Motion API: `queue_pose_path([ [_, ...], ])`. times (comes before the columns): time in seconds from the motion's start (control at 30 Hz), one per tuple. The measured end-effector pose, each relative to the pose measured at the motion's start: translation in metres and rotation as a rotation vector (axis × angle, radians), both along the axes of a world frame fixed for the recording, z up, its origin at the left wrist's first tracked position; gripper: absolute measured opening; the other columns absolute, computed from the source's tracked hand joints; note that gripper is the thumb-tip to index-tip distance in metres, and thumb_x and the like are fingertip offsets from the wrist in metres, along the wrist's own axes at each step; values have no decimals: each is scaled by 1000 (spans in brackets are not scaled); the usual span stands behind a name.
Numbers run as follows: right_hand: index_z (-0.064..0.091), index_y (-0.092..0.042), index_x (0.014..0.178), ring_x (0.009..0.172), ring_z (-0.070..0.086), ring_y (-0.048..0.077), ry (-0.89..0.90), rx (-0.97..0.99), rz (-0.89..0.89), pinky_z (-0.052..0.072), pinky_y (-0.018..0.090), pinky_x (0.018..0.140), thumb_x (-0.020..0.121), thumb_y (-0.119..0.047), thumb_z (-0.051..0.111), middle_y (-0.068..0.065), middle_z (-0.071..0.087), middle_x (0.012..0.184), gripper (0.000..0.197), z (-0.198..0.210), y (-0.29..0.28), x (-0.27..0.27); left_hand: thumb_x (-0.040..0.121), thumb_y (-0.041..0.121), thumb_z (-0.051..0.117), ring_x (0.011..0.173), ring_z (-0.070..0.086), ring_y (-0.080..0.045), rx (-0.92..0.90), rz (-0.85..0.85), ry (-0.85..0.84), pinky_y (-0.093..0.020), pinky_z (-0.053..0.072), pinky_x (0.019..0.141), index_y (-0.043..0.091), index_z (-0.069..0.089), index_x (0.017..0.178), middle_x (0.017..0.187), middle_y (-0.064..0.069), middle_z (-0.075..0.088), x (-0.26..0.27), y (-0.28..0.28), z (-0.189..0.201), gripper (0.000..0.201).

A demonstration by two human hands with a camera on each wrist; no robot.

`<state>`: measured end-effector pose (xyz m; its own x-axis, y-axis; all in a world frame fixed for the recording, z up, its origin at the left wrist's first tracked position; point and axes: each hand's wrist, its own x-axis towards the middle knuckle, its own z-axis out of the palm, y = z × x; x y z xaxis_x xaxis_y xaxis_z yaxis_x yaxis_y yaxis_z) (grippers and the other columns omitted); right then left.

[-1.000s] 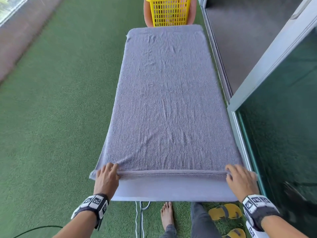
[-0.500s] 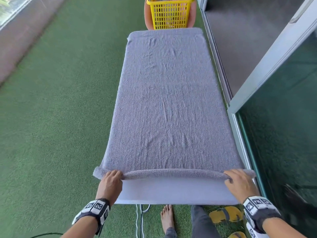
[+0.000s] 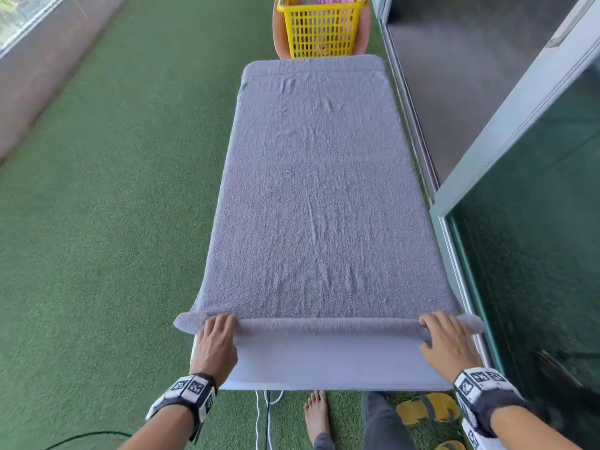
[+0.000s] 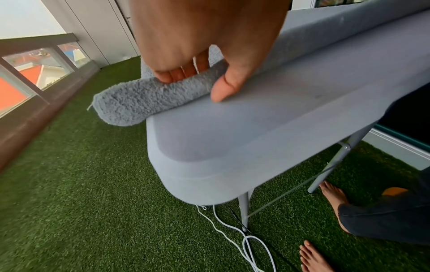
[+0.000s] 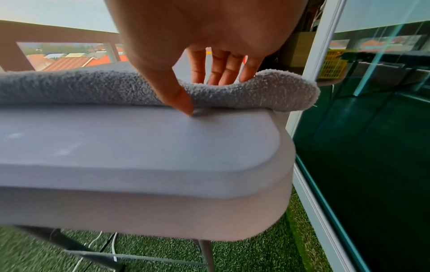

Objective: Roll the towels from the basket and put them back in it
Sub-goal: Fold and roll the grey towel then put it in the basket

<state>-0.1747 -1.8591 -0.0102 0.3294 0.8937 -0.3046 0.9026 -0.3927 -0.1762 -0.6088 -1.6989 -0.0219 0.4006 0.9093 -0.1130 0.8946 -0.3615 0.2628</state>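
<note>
A grey towel (image 3: 311,196) lies flat along the white folding table (image 3: 324,365), with its near edge turned over into a thin roll (image 3: 324,326). My left hand (image 3: 217,334) curls over the roll's left end (image 4: 139,104), fingers on top and thumb (image 4: 223,88) on the near side. At the right end (image 5: 267,92) my right hand (image 3: 444,336) pinches the roll between its fingers and its thumb (image 5: 179,99). A yellow basket (image 3: 319,30) stands beyond the table's far end on an orange seat, with pink cloth inside.
Green artificial turf (image 3: 113,222) covers the floor. A sliding glass door and its frame (image 3: 461,196) run close along the table's right side, and a low wall with a glass railing (image 3: 39,60) runs on the left. White cables (image 4: 232,230), my bare feet and yellow sandals (image 3: 425,410) lie under the near end.
Both hands have pushed the towel's near edge forward, turning a flat fold into a rounder roll. More bare table shows in front of me.
</note>
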Motion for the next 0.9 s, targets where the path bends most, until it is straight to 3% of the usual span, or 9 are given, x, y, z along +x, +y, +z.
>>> queue_pose_path([
  [0.13, 64, -17, 107, 104, 55, 20, 89, 32, -70, 46, 38, 89, 79, -6, 63, -1, 62, 109, 30, 4, 6, 6, 65, -17, 67, 68, 49, -11, -75, 13, -113, -29, 49, 60, 17, 59, 76, 78, 5, 57, -8, 19, -9, 36],
  [0.27, 68, -26, 99, 93, 57, 17, -3, -11, -32, 39, 37, 91, 83, -23, 58, -7, 68, 102, 19, 11, 3, 5, 77, -4, 65, 60, 47, -9, -118, 7, -49, -21, 38, 54, 17, 61, 73, 71, 5, 60, -6, 9, 6, 22],
  [0.37, 56, -33, 81, 79, 52, 10, -63, -156, -6, 31, 35, 93, 88, -37, 33, -13, 64, 86, 24, 17, 1, 2, 86, 4, 58, 50, 46, -11, -134, -25, 0, -14, 23, 44, 13, 57, 87, 76, 0, 64, -9, 1, 10, 9],
  [0.47, 54, -28, 95, 80, 55, 15, -43, -41, -48, 34, 38, 89, 86, -20, 55, -16, 53, 88, 12, 14, -1, 4, 80, 0, 61, 61, 47, -14, -104, -24, 22, -20, 39, 51, 9, 54, 100, 87, -5, 59, -14, 5, 9, 24],
  [0.53, 53, -24, 82, 73, 48, 19, -72, 45, -2, 35, 36, 72, 74, -8, 63, -10, 47, 78, 20, 11, -2, 3, 75, 2, 63, 71, 45, -17, -23, -18, 75, -33, 48, 63, 10, 54, 95, 85, -4, 55, -12, 6, 11, 23],
  [0.6, 44, -22, 73, 69, 44, 20, -30, 32, 19, 31, 32, 65, 70, -5, 61, -8, 42, 72, 24, 10, -2, -1, 73, -4, 62, 68, 41, -17, -10, -41, 60, -39, 50, 66, 10, 51, 87, 79, -2, 50, -8, 3, 10, 23],
  [0.73, 55, -23, 99, 90, 51, 19, -14, -21, 55, 41, 34, 81, 71, -16, 69, -5, 52, 94, 32, 4, -9, -4, 64, -4, 60, 84, 44, -20, -96, -44, 111, -36, 49, 77, 11, 50, 100, 94, -3, 51, -10, -7, 3, 40],
  [0.8, 63, -17, 112, 101, 55, 22, 19, 6, 42, 43, 40, 91, 73, -11, 72, 0, 60, 106, 41, 1, -9, -2, 65, 0, 67, 87, 49, -23, -102, -42, 122, -38, 50, 79, 11, 53, 102, 98, -5, 55, -10, -6, 4, 41],
  [0.9, 71, -13, 105, 102, 59, 25, 13, 64, 4, 40, 42, 93, 75, -7, 68, 4, 68, 107, 31, 3, -5, -1, 68, 4, 70, 80, 54, -21, -90, -65, 109, -39, 51, 75, 14, 58, 89, 87, -1, 61, -6, -2, 11, 27],
])
